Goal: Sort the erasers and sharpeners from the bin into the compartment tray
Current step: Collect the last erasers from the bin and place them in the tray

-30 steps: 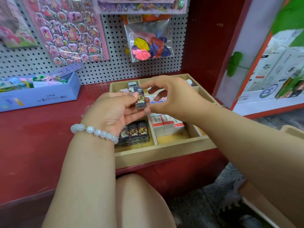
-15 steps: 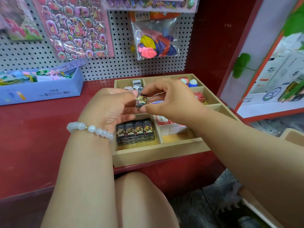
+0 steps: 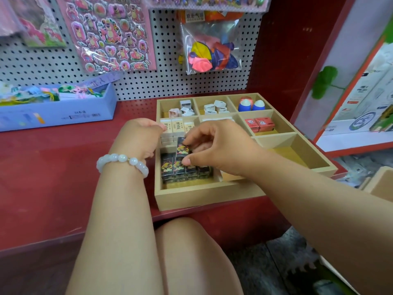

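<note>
The left hand (image 3: 138, 138), loosely curled and holding nothing visible, rests at the left wall of the compartment tray (image 3: 209, 195) on the red tabletop (image 3: 53, 167). The right hand (image 3: 214, 146) pinches a black eraser (image 3: 182, 149) between thumb and fingers, over the row of black erasers (image 3: 170, 169) in the near-left compartment.

Bear sticker sheet (image 3: 108, 35) and balloon packet (image 3: 210, 52) on pegboard (image 3: 165, 81); blue box (image 3: 57, 112) on red shelf (image 3: 53, 167).
</note>
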Action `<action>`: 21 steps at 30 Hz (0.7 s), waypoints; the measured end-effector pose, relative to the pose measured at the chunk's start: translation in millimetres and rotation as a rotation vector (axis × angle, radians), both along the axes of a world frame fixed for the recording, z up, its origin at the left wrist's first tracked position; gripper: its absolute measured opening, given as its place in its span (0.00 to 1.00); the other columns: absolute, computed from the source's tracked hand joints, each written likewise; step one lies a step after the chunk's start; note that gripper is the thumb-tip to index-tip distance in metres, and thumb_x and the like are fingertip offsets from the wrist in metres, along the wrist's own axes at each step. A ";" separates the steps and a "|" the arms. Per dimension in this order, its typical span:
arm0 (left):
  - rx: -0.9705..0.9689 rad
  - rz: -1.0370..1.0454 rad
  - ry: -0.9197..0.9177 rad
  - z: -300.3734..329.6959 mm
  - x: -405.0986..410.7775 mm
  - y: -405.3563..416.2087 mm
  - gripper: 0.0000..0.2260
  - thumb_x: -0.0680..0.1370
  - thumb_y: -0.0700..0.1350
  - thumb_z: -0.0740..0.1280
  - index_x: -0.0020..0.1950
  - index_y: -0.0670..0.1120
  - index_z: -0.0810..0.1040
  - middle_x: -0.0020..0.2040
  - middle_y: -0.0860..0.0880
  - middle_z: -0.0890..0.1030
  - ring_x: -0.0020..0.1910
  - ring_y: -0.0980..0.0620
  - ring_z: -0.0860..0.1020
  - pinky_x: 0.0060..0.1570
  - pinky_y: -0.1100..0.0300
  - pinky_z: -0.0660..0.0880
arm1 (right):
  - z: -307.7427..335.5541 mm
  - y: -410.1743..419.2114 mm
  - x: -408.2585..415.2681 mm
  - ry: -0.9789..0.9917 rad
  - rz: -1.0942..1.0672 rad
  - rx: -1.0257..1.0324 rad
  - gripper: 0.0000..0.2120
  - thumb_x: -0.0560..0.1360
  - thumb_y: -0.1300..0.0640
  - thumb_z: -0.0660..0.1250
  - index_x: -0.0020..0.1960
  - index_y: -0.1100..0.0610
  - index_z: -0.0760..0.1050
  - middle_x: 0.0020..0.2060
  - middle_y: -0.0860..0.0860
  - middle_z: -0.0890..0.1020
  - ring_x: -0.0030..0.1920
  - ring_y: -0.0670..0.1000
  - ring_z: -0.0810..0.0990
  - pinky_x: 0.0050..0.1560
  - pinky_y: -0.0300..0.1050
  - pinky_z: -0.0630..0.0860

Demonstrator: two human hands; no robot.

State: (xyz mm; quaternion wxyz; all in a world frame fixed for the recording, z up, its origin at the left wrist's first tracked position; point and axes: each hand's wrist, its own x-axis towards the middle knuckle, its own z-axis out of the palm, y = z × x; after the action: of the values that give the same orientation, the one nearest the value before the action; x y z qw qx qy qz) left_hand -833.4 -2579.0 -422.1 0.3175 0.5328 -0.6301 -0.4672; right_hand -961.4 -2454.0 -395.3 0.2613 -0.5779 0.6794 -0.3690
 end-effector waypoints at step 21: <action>0.042 0.034 0.056 1.2 -0.6 -3.7 0.05 0.76 0.46 0.66 0.41 0.48 0.79 0.25 0.50 0.74 0.27 0.49 0.68 0.36 0.56 0.69 | -12.1 -13.9 21.7 0.359 0.151 -0.095 0.10 0.66 0.54 0.77 0.45 0.56 0.83 0.47 0.49 0.81 0.41 0.47 0.80 0.48 0.45 0.77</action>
State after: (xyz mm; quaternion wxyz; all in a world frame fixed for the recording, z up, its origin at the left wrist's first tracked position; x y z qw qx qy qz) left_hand -834.0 -2582.7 -420.9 0.3318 0.5367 -0.6017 -0.4897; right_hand -939.7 -2467.9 -407.4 0.1354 -0.6956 0.6514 -0.2711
